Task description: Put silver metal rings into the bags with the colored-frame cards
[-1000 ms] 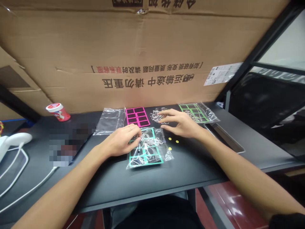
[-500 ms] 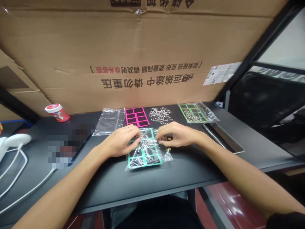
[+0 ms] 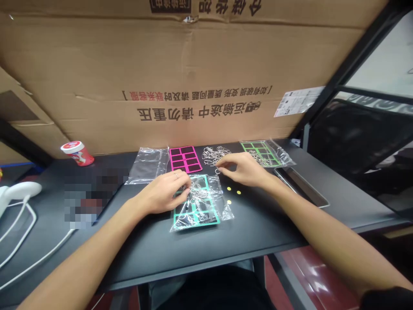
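My left hand [image 3: 169,190] is closed at the left edge of a clear plastic bag [image 3: 228,212], thumb and fingers pinching it. Inside the bag lie a teal grid frame [image 3: 195,218] and several metal rings [image 3: 197,193]. My right hand [image 3: 243,168] is at the near edge of a pile of silvery metal rings [image 3: 213,155]. Its thumb and forefinger are closed together, and a small metal ring [image 3: 217,171] shows at their tips. Several yellow discs [image 3: 229,188] lie on the table just below this hand.
A pink grid frame [image 3: 185,159] and a flat clear bag [image 3: 148,165] lie behind my left hand. At the back right is a bagged green frame [image 3: 274,159], with a phone-like slab [image 3: 301,186] nearer. Left stand a red tub [image 3: 77,153] and white cable [image 3: 41,267]; cardboard [image 3: 193,56] walls the back.
My right hand has moved from the bag's right side up and away to the ring pile, uncovering the yellow discs. My left hand stays at the bag.
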`<state>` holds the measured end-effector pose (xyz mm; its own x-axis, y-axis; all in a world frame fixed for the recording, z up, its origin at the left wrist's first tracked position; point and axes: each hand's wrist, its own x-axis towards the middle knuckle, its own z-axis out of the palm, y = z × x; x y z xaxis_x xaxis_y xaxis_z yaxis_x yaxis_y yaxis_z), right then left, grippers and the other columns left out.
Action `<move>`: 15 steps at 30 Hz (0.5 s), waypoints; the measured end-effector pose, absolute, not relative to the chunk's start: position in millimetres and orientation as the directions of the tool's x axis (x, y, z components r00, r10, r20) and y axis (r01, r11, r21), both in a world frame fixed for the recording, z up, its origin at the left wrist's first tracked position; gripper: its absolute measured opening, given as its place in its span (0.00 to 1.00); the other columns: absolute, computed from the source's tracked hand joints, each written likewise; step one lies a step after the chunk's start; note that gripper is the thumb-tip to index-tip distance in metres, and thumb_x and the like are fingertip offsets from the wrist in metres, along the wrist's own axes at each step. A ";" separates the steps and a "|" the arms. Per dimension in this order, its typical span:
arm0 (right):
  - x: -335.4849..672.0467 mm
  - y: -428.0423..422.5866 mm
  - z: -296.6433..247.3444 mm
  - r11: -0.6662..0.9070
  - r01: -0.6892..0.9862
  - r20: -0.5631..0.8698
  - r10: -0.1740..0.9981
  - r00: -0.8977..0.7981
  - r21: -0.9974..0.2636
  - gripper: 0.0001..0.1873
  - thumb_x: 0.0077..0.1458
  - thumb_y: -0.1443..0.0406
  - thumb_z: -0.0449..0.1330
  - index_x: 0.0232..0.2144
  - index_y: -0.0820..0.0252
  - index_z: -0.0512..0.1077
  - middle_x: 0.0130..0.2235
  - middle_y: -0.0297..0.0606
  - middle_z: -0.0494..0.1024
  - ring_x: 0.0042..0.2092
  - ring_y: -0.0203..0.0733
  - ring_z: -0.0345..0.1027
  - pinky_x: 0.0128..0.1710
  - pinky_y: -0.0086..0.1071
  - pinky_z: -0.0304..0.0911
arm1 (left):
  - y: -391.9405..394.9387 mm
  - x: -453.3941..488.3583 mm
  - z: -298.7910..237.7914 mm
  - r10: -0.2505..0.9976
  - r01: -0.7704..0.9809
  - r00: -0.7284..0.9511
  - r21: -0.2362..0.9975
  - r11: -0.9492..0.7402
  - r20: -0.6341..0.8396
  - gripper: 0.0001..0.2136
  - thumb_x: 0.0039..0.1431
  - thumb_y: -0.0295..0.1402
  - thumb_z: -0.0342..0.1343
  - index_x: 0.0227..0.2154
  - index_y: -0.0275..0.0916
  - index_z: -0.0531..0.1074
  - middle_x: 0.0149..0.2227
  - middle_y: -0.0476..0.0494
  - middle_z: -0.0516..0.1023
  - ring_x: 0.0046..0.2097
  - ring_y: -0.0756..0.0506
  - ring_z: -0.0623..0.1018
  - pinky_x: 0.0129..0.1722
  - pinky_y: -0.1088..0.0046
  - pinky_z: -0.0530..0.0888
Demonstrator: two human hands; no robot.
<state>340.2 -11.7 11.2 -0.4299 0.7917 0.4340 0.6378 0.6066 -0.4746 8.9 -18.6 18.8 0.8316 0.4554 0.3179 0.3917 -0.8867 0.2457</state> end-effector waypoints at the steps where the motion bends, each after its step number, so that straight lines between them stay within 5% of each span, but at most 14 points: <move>1: 340.6 -10.9 10.3 0.597 0.648 0.449 0.796 -0.406 -0.473 0.08 0.63 0.67 0.64 0.42 0.55 0.84 0.42 0.37 0.89 0.41 0.45 0.84 0.46 0.40 0.78 | -18.8 9.0 18.8 0.454 0.391 0.832 0.244 -0.888 0.318 0.05 0.75 0.32 0.49 0.44 0.40 0.69 0.43 0.43 0.79 0.45 0.43 0.78 0.46 0.64 0.75; 8: 345.5 -1.7 4.8 0.592 0.712 0.681 0.699 -0.221 -0.377 0.13 0.65 0.68 0.63 0.50 0.55 0.82 0.65 0.45 0.79 0.66 0.55 0.75 0.68 0.54 0.68 | -19.0 9.3 18.3 0.438 0.377 0.840 0.236 -0.896 0.320 0.05 0.75 0.32 0.49 0.44 0.40 0.69 0.42 0.43 0.78 0.45 0.43 0.78 0.45 0.65 0.75; 15: 349.8 3.0 5.3 0.597 0.723 0.675 0.695 -0.249 -0.348 0.12 0.64 0.71 0.60 0.45 0.55 0.82 0.49 0.42 0.86 0.49 0.51 0.81 0.54 0.47 0.76 | -19.0 10.1 18.5 0.429 0.371 0.844 0.229 -0.900 0.321 0.05 0.76 0.32 0.48 0.44 0.40 0.69 0.42 0.44 0.78 0.44 0.44 0.77 0.46 0.65 0.75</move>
